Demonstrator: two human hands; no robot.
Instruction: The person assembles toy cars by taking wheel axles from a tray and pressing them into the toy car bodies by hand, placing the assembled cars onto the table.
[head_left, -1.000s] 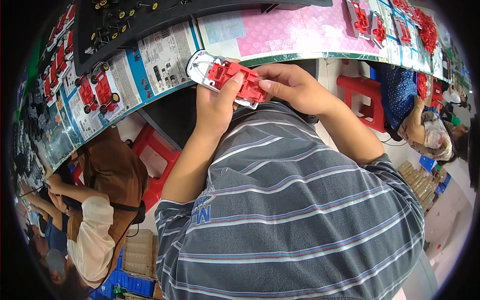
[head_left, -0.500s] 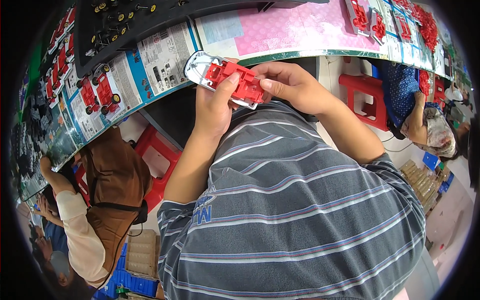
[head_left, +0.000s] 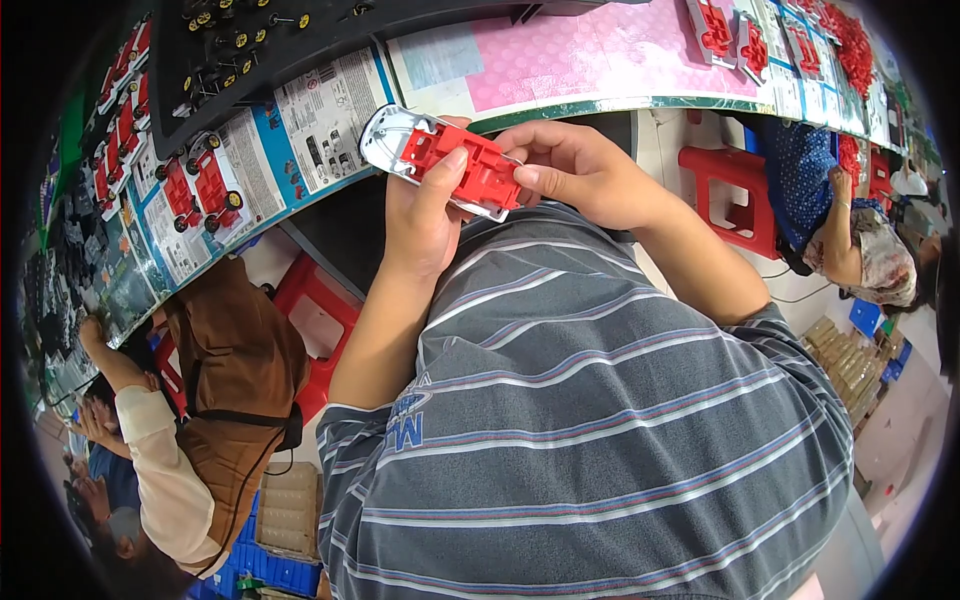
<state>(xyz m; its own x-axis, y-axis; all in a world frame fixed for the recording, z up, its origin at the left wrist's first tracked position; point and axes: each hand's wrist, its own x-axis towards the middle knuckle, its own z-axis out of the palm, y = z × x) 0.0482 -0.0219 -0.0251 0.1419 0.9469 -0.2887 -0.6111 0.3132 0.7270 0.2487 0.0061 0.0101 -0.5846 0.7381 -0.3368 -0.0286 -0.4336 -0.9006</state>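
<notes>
Over my lap, just off the table's edge, I hold a toy car body (head_left: 384,142), white with a red chassis (head_left: 488,172) facing up. My left hand (head_left: 424,212) grips it from below and the side, thumb pressed on the red part. At the car's right end, the thumb and forefinger of my right hand (head_left: 572,172) close on the end of the red chassis; whether a small part is pinched there is hidden. No wheels show on this car.
A black tray (head_left: 300,62) of axles with yellow-hubbed wheels (head_left: 240,40) stands at the back left. Toy cars with wheels (head_left: 213,190) lie left. Several wheelless bodies (head_left: 752,46) lie far right. Red stools (head_left: 730,195) and co-workers sit on both sides.
Both hands and the car have shifted slightly left. My left thumb has slid a little along the red chassis. The grip is otherwise the same.
</notes>
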